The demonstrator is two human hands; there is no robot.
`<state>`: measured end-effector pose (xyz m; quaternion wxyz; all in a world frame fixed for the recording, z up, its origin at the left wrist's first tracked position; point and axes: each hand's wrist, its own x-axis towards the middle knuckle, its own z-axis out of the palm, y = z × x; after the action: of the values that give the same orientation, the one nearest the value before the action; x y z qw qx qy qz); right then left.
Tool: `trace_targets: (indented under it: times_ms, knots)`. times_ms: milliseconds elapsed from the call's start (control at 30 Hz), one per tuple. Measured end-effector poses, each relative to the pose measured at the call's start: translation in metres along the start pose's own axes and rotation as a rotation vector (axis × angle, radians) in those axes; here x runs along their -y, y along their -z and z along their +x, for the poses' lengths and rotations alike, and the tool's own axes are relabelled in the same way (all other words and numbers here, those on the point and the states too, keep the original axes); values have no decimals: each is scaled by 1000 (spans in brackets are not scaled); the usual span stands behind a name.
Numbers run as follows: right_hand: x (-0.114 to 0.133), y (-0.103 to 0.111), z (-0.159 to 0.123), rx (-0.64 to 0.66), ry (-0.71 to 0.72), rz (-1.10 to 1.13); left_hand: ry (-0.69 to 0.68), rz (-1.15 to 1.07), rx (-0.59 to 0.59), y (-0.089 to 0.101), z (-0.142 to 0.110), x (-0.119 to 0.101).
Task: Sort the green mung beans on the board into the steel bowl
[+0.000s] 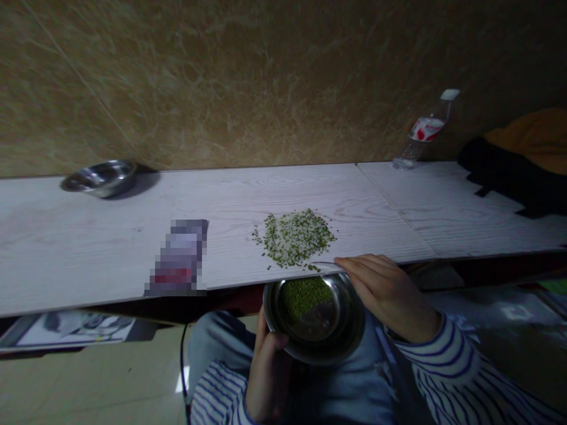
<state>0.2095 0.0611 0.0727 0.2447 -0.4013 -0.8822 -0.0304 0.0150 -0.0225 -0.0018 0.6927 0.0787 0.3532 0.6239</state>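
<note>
My left hand (268, 357) grips the left rim of a shiny steel bowl (349, 336), thumb over the edge. The bowl is tilted just below the table's front edge, with green beans (305, 295) gathered on its far side. On the tabletop above it lies a spread pile of green beans mixed with white grains (296, 236). My right hand (383, 289) is closed at the table edge, pinching a thin metal utensil (326, 265). The utensil's tip is beside the near edge of the pile; its exact kind is unclear.
Another steel bowl (104, 180) stands at the back left, near the marbled wall (221, 82). A pixelated flat object (179, 257) lies left of the pile. A clear plastic bottle (420, 133) and a dark and orange cloth item (522, 159) are at the right.
</note>
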Motion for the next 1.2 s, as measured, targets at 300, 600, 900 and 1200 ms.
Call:
trace_targets:
  times_ms: [300,600,900,1200]
  knots:
    - [6,-3,6,9,2,23,1,1,-24,-2,-1,0]
    - [18,2,0,42,29,40,-2,-4,-11,-6,-3,-2]
    - [12,-6,11,19,17,3,-10,-3,30,3,0,-2]
    - [17,-6,14,34,41,12,-21,-35,42,8,2,-2]
